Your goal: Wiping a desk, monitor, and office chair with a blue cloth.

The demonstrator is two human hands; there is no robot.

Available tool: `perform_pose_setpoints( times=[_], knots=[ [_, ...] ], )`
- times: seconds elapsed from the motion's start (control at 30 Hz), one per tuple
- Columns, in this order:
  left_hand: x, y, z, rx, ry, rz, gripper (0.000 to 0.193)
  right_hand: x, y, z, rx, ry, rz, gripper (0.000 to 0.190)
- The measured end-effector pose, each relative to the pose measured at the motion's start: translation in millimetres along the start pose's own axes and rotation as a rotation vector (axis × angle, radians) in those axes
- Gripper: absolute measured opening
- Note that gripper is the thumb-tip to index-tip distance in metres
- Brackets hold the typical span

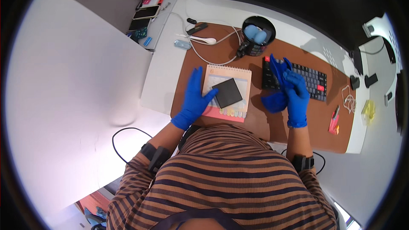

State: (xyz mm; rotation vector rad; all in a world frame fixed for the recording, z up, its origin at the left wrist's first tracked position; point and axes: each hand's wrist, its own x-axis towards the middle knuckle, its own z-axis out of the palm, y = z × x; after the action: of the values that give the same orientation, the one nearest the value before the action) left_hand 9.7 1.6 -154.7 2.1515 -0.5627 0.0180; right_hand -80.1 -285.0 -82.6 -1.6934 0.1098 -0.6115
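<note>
My left hand (194, 97), in a blue glove, is spread over the left edge of a spiral-bound desk calendar (246, 80). Its thumb tip meets the left edge of a flat black square object (227, 93) lying tilted on the calendar page; whether it presses on it I cannot tell. The other fingers point away from me, holding nothing. My right hand (296, 97), gloved in blue too, grips a crumpled blue cloth (274, 101) by its middle. Part of the cloth sticks up past the fingers, and a blurred part hangs to the left. Behind it is a black keyboard (314, 81).
A brown desk mat (334, 73) lies under these things. Beyond the calendar stand a black holder (270, 25) with blue items, a white spoon (207, 41) and a looped white cable (204, 61). A cutter (336, 113) lies at right. A white partition (80, 70) borders the left.
</note>
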Motion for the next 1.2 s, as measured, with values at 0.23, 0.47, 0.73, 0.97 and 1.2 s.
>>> perform_pose_setpoints(
  times=[0.23,0.47,0.73,0.97,1.2],
  knots=[
    [17,32,35,-0.321,-0.151,-0.072,0.071,4,10,8,-0.041,-0.011,0.058,0.036],
    [118,-51,-41,0.633,0.066,-0.071,0.093,5,3,5,-0.121,-0.028,0.045,0.032],
    [157,-94,-23,0.511,-0.114,0.107,0.090,-5,7,1,-0.105,0.013,0.089,0.030],
    [114,-20,16,0.037,-0.235,0.183,0.065,-6,4,7,-0.057,0.035,0.160,0.031],
    [161,-26,-34,-0.056,-0.194,0.012,0.059,0,7,6,-0.096,-0.017,0.092,0.030]
  ],
)
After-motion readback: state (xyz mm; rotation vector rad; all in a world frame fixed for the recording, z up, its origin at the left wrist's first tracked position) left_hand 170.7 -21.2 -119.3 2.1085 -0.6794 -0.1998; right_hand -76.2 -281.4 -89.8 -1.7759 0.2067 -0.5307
